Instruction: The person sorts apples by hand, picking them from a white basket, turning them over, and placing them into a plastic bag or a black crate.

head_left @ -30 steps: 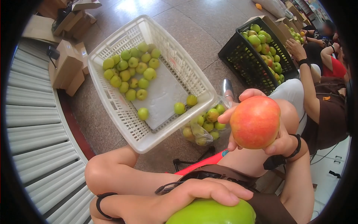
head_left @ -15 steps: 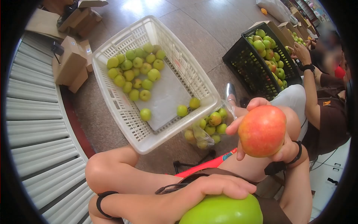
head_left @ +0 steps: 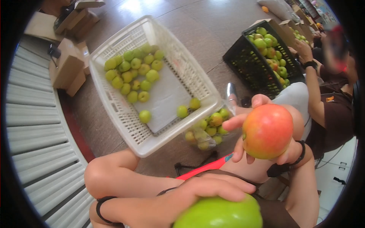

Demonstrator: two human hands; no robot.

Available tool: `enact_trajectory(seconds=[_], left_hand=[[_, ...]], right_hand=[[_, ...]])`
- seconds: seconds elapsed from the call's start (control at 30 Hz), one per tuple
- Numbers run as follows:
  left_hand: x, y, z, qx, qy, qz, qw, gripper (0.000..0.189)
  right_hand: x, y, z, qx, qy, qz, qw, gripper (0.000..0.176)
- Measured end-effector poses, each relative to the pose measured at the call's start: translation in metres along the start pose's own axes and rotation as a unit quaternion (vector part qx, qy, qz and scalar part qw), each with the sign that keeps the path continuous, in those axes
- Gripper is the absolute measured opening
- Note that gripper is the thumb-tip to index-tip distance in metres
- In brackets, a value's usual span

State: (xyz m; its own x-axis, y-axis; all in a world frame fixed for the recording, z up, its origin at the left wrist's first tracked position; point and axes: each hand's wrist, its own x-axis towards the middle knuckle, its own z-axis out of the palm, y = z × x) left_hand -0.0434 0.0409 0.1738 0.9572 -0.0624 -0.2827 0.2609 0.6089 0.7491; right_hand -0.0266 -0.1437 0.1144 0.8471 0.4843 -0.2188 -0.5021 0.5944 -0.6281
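A red and yellow apple (head_left: 268,131) rests in my right hand (head_left: 243,131), raised at the right, with the fingers curled round its far side and underside. Low in the view, my left hand (head_left: 197,193) is wrapped over the top of a green apple (head_left: 222,214), whose lower part is cut off by the frame. Ahead of both hands, a white plastic basket (head_left: 182,49) holds many green apples (head_left: 135,72), mostly heaped at its far left. A clear plastic bag of apples (head_left: 207,131) is beside the basket's near right corner, close to my right hand.
A black crate (head_left: 243,64) full of green and reddish apples stands at the right. Another person's arm (head_left: 317,91) reaches past it. Cardboard boxes (head_left: 68,62) and a roller conveyor (head_left: 42,133) run along the left. A red bar (head_left: 205,167) lies below the basket.
My left hand and the green apple have shifted slightly left and down. The red apple has turned a little in my right hand. The whole view has shifted slightly.
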Motion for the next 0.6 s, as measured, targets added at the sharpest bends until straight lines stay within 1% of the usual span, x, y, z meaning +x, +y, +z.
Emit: enact_trajectory(seconds=[0.03, 0.07, 0.1, 0.13, 0.17, 0.2, 0.3, 0.37, 0.4, 0.47, 0.5, 0.57, 0.6], left_hand=[[0.001, 0.001, 0.004, -0.006, 0.023, -0.040, 0.999, 0.054], [0.012, 0.011, -0.018, 0.057, -0.088, -0.143, 0.984, 0.060], [0.022, 0.013, -0.035, 0.108, -0.151, -0.205, 0.961, 0.068], [0.032, 0.016, -0.052, 0.162, -0.223, -0.258, 0.926, 0.075], [0.041, 0.010, -0.065, 0.202, -0.247, -0.276, 0.907, 0.084], [0.047, 0.006, -0.071, 0.241, -0.268, -0.293, 0.886, 0.093], [0.054, -0.001, -0.068, 0.271, -0.248, -0.306, 0.878, 0.092], [0.055, -0.002, -0.065, 0.285, -0.250, -0.320, 0.868, 0.093], [0.055, -0.001, -0.063, 0.295, -0.249, -0.329, 0.862, 0.094], [0.051, 0.002, -0.055, 0.295, -0.240, -0.319, 0.868, 0.083], [0.051, 0.003, -0.052, 0.294, -0.236, -0.312, 0.872, 0.077], [0.053, 0.003, -0.046, 0.293, -0.221, -0.337, 0.867, 0.077], [0.054, 0.004, -0.042, 0.293, -0.213, -0.350, 0.864, 0.077]], right_hand=[[0.000, -0.003, -0.002, 0.003, -0.026, -0.008, 1.000, 0.096], [0.001, -0.003, -0.008, 0.024, -0.074, -0.013, 0.997, 0.096], [0.002, -0.003, -0.014, 0.046, -0.123, -0.017, 0.991, 0.096], [0.003, -0.003, -0.019, 0.067, -0.172, -0.018, 0.983, 0.097], [0.003, -0.005, -0.021, 0.055, -0.218, -0.012, 0.974, 0.096], [0.001, -0.002, -0.016, 0.037, -0.231, -0.031, 0.972, 0.091], [-0.003, 0.004, -0.004, -0.025, -0.277, -0.080, 0.957, 0.083], [-0.011, -0.002, 0.025, -0.011, -0.118, -0.086, 0.989, 0.060], [-0.021, -0.013, 0.071, 0.033, 0.066, -0.080, 0.994, 0.039], [-0.029, -0.004, 0.094, 0.064, 0.228, -0.107, 0.966, 0.025], [-0.028, 0.009, 0.086, 0.048, 0.207, -0.146, 0.966, 0.027], [-0.026, 0.009, 0.083, 0.004, 0.204, -0.191, 0.960, 0.032], [-0.027, 0.003, 0.089, -0.023, 0.223, -0.196, 0.955, 0.034]])
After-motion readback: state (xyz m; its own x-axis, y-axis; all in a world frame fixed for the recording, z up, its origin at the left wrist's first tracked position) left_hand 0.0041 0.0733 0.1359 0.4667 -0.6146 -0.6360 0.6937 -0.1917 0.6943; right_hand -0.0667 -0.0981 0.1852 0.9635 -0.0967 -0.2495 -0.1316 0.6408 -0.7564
